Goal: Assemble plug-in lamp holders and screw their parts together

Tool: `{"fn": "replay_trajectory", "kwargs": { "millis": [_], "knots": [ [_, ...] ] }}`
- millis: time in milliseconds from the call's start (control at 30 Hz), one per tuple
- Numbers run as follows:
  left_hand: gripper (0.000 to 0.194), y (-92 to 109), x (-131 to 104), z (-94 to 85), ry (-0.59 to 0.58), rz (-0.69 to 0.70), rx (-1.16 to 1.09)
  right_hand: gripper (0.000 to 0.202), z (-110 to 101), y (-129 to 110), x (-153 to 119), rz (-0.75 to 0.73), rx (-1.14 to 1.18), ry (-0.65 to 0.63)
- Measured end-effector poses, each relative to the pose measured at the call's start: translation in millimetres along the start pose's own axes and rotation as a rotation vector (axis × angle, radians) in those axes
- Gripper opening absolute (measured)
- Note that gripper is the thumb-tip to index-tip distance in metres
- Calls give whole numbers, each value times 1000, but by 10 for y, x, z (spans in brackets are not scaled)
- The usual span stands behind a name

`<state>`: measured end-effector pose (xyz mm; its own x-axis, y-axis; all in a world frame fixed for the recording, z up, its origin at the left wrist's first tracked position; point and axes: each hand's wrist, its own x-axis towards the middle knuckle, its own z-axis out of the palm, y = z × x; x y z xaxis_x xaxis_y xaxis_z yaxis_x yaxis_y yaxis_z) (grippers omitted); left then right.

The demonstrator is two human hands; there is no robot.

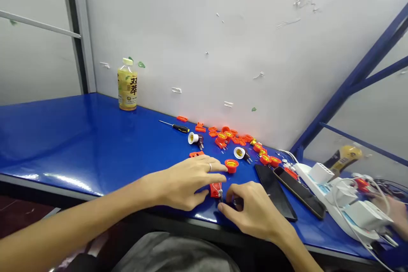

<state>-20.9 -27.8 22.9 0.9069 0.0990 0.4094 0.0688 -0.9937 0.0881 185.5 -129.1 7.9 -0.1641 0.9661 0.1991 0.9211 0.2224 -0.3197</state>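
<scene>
My left hand (194, 180) is over the blue table near its front edge, fingers apart and pointing right, a ring on one finger. Just beyond its fingertips sits a red lamp socket ring (231, 165) with a brass inside. Between my hands lies a red plastic piece (215, 190) with small white and metal parts on it. My right hand (250, 208) is curled at the right of that piece, thumb and index finger near its metal end. Something dark shows inside the curled fingers, too hidden to name. Another red piece (196, 154) lies behind my left hand.
A screwdriver (180, 128), white-rimmed sockets (193, 138) and several red parts lie toward the wall. A bottle (128, 87) stands back left. Right are two dark flat devices (276, 192) (299, 192), a white power strip (342, 216) with chargers, and another person's hand (395, 212).
</scene>
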Motion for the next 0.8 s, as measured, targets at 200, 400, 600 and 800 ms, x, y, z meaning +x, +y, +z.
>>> {"fn": "replay_trajectory", "kwargs": {
  "millis": [200,400,600,800],
  "knots": [
    [41,-227,266,-4,-246,225,-116,16,264,50,-180,-5,23,186],
    [20,-317,272,91,-216,227,-147,18,385,126,-197,-102,56,297],
    [29,-304,169,114,-183,136,-139,17,353,165,-283,-162,20,320],
    [17,-325,152,176,-126,168,-193,16,338,124,-311,-288,-83,365]
  ]
}}
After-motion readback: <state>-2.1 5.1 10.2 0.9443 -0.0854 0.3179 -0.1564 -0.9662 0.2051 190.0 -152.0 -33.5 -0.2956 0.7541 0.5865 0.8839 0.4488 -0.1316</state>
